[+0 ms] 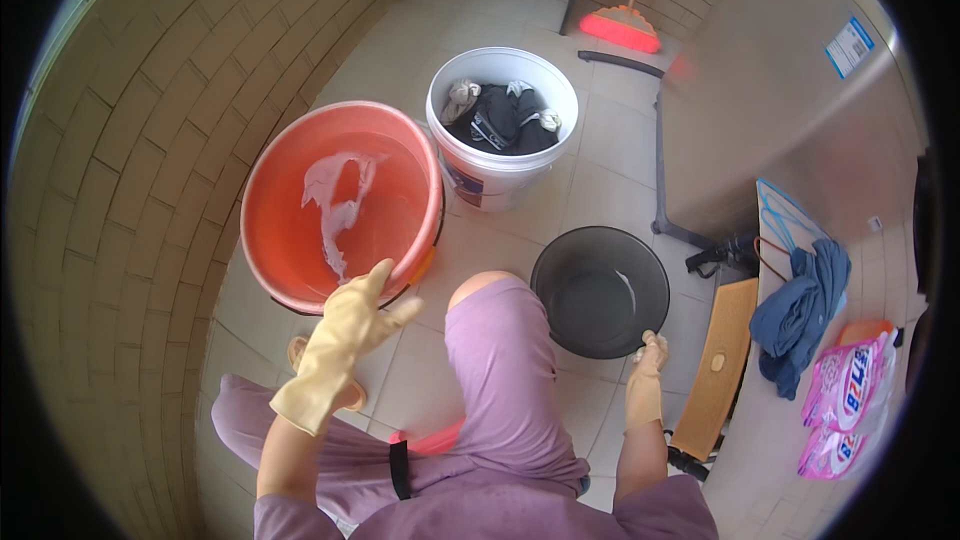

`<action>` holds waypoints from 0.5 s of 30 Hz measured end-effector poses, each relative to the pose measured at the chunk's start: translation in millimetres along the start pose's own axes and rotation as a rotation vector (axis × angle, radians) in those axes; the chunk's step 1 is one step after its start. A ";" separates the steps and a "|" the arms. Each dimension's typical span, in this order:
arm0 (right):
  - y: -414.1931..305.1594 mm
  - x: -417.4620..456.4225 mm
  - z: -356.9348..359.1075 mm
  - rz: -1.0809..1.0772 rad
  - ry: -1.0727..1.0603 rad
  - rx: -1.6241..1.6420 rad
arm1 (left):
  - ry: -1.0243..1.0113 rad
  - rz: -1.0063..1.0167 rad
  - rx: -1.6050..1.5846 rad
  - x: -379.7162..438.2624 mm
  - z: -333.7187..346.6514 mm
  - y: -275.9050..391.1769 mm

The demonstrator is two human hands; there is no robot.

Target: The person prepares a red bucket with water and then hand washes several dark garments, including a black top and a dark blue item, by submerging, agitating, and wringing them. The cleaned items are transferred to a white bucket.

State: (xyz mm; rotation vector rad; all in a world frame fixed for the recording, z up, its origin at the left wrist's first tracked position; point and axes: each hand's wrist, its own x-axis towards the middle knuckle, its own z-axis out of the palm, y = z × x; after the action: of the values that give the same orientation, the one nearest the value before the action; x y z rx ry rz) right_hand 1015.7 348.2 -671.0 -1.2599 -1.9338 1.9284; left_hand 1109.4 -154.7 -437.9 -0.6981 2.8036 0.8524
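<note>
My left hand [352, 326], in a cream rubber glove, hangs over the near rim of a large red plastic basin [262, 262], fingers apart and nothing visible in it. A pale cloth [341, 217] lies in the water of that basin. My right hand [649, 352], also gloved, grips the near right rim of a dark grey plastic basin [600, 289] that stands on the tiles. Past it, a white plastic bucket [499, 169] holds dark clothes [506, 116] and some lighter, bunched pieces.
On the right are a wooden board [716, 371], a blue garment [802, 307], blue hangers [784, 214] and pink detergent bags [847, 397]. A metal appliance [750, 120] stands at the upper right, a red-bristled broom [621, 28] behind. A brick-patterned wall [120, 187] bounds the left.
</note>
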 end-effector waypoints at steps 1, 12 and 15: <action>8.6 11.5 -4.0 0.059 -0.021 -0.067 | -0.031 0.043 0.143 5.5 8.0 -0.9; 8.3 73.5 50.8 -0.224 -0.022 -0.800 | 0.179 0.243 0.323 9.3 51.2 -65.4; -51.9 30.2 125.3 -0.397 -0.195 -0.466 | 0.112 0.295 0.358 -24.9 27.1 -86.3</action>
State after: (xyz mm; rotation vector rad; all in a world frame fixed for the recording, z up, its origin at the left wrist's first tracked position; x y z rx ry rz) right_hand 895.2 279.9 -660.7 -0.6953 -2.5981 1.5002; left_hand 1171.3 -193.2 -496.9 -0.2914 3.0884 0.3317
